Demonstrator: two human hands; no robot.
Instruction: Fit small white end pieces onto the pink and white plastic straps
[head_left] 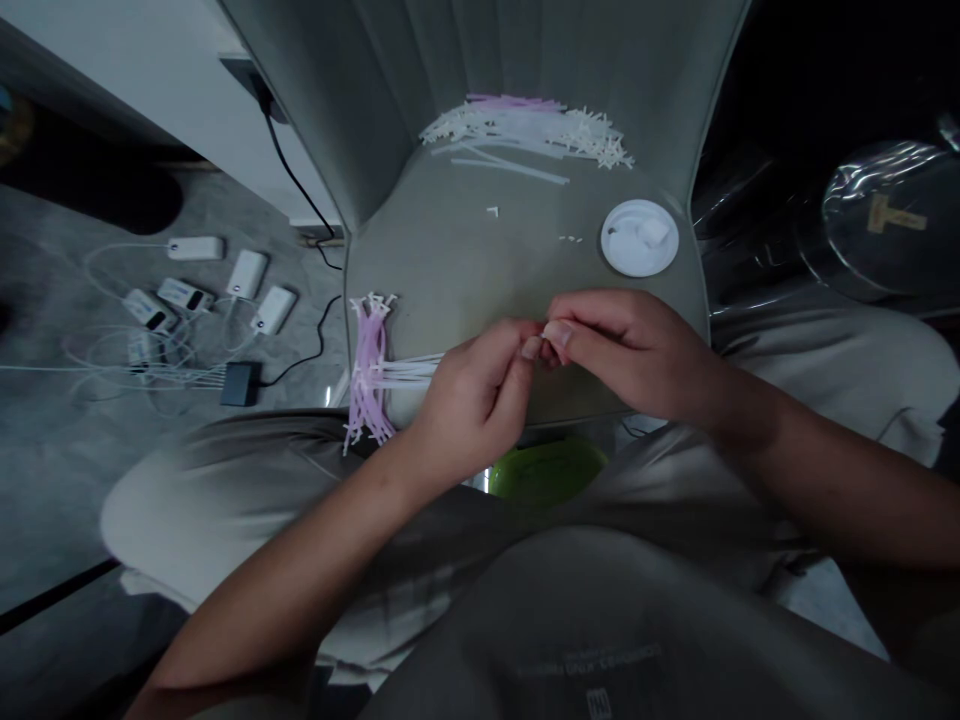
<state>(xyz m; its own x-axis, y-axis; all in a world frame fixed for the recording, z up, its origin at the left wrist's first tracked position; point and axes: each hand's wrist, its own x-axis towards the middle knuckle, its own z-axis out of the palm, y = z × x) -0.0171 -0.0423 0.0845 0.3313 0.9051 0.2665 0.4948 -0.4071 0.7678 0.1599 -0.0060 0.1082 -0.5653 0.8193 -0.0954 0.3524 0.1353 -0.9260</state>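
Observation:
My left hand (480, 390) and my right hand (630, 345) meet above the front of the grey chair seat (435, 270). Both are closed in a pinch, thumb against fingers, with the fingertips touching. A tiny pale bit shows between them, too small and covered to name. Beside my left hand lies a bundle of pink sticks (370, 345) with white branched ends. Several white sticks (409, 371) run from that bundle to behind my left hand, where their ends are hidden. Small white pieces (571, 239) and an L-shaped white piece (493, 211) lie beyond my hands.
A round white dish (640, 238) with small items sits at the seat's right. Toward the backrest is a pile of white and pink sticks (525, 130). White devices (247, 273) with tangled cables lie on the left floor. A green basin (547, 472) stands below the seat.

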